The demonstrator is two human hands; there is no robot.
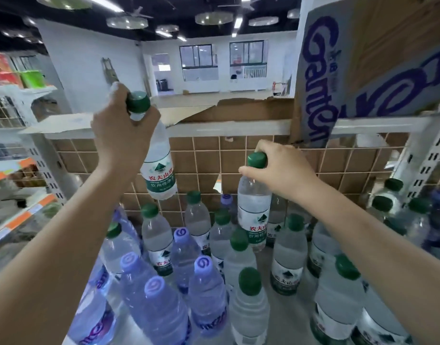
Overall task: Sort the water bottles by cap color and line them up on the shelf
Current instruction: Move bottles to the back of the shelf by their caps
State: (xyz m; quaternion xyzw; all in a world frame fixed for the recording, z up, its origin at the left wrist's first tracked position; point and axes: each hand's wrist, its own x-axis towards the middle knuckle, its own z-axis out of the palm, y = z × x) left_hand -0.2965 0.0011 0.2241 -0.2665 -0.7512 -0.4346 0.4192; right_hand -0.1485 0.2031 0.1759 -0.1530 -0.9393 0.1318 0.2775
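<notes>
Hands: left hand (121, 135) is curled tight round the neck of a green-capped bottle (157, 160), which hangs tilted, mid-frame left and clear of the shelf. Right hand (279, 170) pinches the neck of a second green-capped bottle (254, 215), upright, centre frame, its base down among the others; can't tell if it's touching the shelf.

Lower left: purple-capped bottles (154, 290) bunched up, tinted bluish plastic, swirl moulded on the caps, a few leaning.

Centre: green caps (249, 281) and purple ones mixed together, so honestly the sort looks barely halfway.

Right edge: another clump of green caps (382, 204) that reads like a started group, not really a neat row yet.

Materials: clear ribbed plastic, white and green paper labels, smooth round caps.

Shelf: white metal frame (238, 127), tile-pattern brown backing, torn cardboard on top.
</notes>
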